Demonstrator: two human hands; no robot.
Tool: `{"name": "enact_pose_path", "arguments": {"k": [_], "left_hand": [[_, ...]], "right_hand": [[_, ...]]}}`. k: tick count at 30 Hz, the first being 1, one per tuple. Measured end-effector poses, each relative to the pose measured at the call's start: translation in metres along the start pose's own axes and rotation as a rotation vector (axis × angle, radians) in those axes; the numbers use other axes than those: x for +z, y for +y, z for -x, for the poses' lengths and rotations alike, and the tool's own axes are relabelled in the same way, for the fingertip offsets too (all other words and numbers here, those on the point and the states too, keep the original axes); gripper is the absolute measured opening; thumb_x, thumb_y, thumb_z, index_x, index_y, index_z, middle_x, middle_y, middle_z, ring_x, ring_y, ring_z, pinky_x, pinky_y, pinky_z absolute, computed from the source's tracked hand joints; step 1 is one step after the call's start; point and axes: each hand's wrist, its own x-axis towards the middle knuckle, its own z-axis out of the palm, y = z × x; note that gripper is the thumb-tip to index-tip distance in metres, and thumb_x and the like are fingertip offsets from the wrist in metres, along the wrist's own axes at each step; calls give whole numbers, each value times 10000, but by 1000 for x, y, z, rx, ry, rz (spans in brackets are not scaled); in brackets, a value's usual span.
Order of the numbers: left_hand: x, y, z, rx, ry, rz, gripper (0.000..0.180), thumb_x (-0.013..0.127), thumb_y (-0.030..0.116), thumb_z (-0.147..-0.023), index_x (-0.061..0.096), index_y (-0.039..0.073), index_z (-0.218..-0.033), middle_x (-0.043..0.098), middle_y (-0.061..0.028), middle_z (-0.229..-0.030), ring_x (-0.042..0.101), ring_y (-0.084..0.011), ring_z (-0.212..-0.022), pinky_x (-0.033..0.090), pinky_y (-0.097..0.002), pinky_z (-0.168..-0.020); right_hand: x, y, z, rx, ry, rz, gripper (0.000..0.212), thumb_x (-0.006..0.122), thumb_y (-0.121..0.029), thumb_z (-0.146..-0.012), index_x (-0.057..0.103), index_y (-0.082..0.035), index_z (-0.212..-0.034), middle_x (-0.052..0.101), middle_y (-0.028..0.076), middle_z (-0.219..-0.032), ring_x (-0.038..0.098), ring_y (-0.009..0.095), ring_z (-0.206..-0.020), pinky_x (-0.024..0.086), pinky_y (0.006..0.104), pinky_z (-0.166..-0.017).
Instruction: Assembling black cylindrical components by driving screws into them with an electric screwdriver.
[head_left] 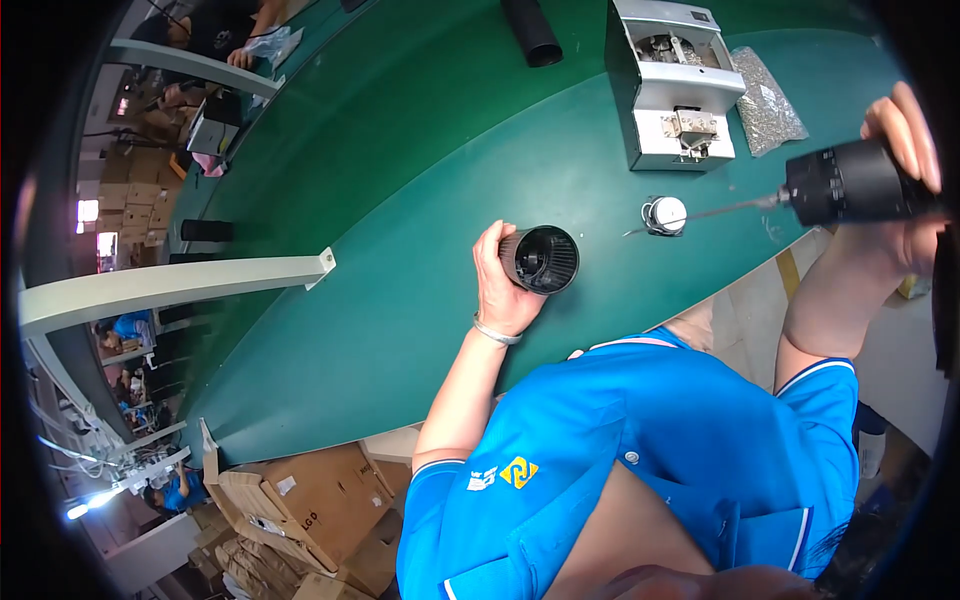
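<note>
My left hand (499, 290), with a band at its wrist, is wrapped round a black cylindrical housing (541, 259). The housing's open end faces up and shows ribbed inner walls. At the far right, my right hand (905, 140) grips a black electric screwdriver (845, 184), held sideways above the table's edge. Its long thin bit points left toward a small white round part (665, 215) with a dark rim, lying on the green table (400, 330). Whether the bit touches that part, I cannot tell. A thin wire-like end sticks out just left of it.
A grey metal screw feeder (672, 95) stands at the back, with a clear bag of small metal pieces (765, 100) on its right. A black tube (533, 32) lies farther left. A white metal bracket (180, 285) juts in from the left. Cardboard boxes (305, 500) stand below the table.
</note>
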Motion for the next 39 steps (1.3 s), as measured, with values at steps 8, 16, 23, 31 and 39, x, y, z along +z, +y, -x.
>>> {"name": "enact_pose_path", "arguments": {"k": [8, 16, 23, 31, 39], "left_hand": [[6, 3, -4, 112, 14, -113, 699, 781, 80, -511, 402, 35, -1097, 504, -111, -1029, 520, -233, -897, 398, -306, -835], [4, -2, 2, 55, 1, -106, 667, 783, 105, -512, 423, 31, -1068, 531, -114, -987, 543, -234, -859, 432, -299, -785], [3, 7, 2, -47, 7, -37, 613, 720, 6, -510, 440, 23, -1055, 530, -118, -1003, 534, -250, -857, 430, -303, -774], [5, 9, 1, -84, 15, -56, 602, 721, 7, -508, 449, 21, -1045, 537, -113, -983, 537, -246, -847, 432, -300, -767], [6, 8, 1, -87, 17, -63, 590, 723, 8, -505, 458, 21, -1032, 542, -109, -972, 539, -244, -839, 435, -298, -760]], "right_hand": [[70, 64, -9, 69, 34, 85, 610, 570, -294, -768, 278, -61, -1249, 536, 90, -913, 557, 179, -714, 488, 318, -588], [89, 99, 7, 190, 29, 114, 620, 606, -206, -743, 268, -9, -1225, 530, 69, -806, 533, 145, -629, 460, 266, -539], [87, 123, 1, 245, 40, 184, 617, 622, -136, -725, 266, 25, -1202, 525, 57, -736, 517, 127, -575, 442, 234, -508], [87, 126, 0, 303, 39, 279, 556, 548, -16, -679, 283, 33, -1166, 516, 65, -719, 505, 145, -564, 446, 242, -511], [86, 131, 2, 293, 37, 273, 547, 481, 37, -636, 289, 35, -1148, 514, 65, -708, 498, 150, -556, 446, 247, -508]]}}
